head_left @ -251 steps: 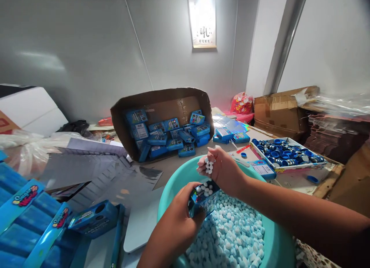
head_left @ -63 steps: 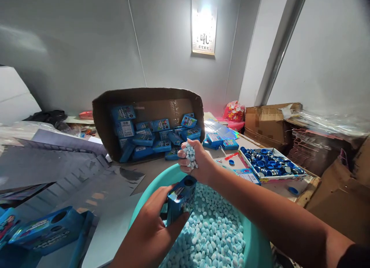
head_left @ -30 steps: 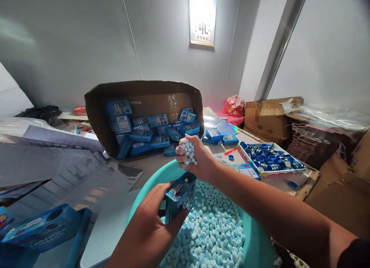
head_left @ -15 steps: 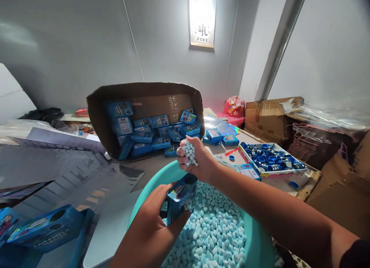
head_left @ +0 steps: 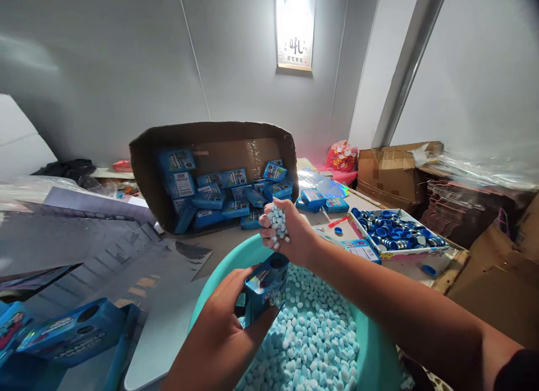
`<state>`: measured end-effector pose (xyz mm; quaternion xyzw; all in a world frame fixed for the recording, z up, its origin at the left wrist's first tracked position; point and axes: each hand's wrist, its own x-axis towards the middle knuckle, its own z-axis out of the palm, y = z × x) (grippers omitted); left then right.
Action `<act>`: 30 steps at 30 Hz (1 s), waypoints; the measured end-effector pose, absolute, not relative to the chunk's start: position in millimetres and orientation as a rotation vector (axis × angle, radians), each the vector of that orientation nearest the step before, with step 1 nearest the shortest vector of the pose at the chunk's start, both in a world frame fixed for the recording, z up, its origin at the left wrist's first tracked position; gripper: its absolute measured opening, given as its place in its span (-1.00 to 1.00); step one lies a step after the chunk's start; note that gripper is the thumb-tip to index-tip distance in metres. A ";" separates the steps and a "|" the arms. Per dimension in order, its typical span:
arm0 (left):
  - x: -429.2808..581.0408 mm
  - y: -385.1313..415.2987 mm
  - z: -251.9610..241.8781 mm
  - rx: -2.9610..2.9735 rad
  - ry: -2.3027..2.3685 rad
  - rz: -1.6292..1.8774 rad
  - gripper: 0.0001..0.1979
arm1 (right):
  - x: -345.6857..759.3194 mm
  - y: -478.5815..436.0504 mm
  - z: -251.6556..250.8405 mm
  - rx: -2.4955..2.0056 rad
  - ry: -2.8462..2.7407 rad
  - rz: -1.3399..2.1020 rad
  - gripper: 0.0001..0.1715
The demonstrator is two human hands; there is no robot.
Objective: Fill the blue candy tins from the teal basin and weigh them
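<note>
My left hand (head_left: 227, 323) grips a blue printed tin (head_left: 267, 281) with a round dark hole in its top, held over a turquoise tub (head_left: 210, 284). Just above the tin, my right hand (head_left: 288, 233) is cupped round a heap of small pale blue candies (head_left: 277, 225), its palm turned to the camera. More of the pale candies (head_left: 315, 340) lie in the tub below. At the lower left, other blue tins (head_left: 80, 329) with open round holes stand in a blue tray (head_left: 122, 346).
Behind the tub, a cardboard box (head_left: 219, 131) on its side holds several blue tins. To the right, a shallow box (head_left: 438, 248) is full of blue caps (head_left: 391, 228). Cardboard boxes (head_left: 385, 174) and stacked flat cardboard (head_left: 457, 208) stand beyond. A white board (head_left: 155, 340) lies left of the tub.
Both hands and the tin stay nearly in place. A few candies have shifted toward the lower edge of my right palm. The view has moved very slightly.
</note>
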<state>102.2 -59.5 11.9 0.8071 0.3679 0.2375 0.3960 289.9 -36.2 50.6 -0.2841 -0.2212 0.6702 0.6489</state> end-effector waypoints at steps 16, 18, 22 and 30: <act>102.6 -60.0 13.9 2.012 0.886 0.603 -0.58 | 291.5 -35.8 49.4 -0.623 -0.577 1.536 -0.75; 103.3 -59.9 14.4 2.000 0.883 0.600 -0.58 | 291.8 -35.9 49.2 -0.628 -0.589 1.539 -0.75; 103.9 -60.0 13.6 1.995 0.875 0.607 -0.57 | 292.1 -36.6 49.7 -0.619 -0.603 1.540 -0.75; 102.4 -59.9 11.8 2.000 0.922 0.608 -0.55 | 292.4 -37.1 47.8 -0.586 -0.619 1.542 -0.77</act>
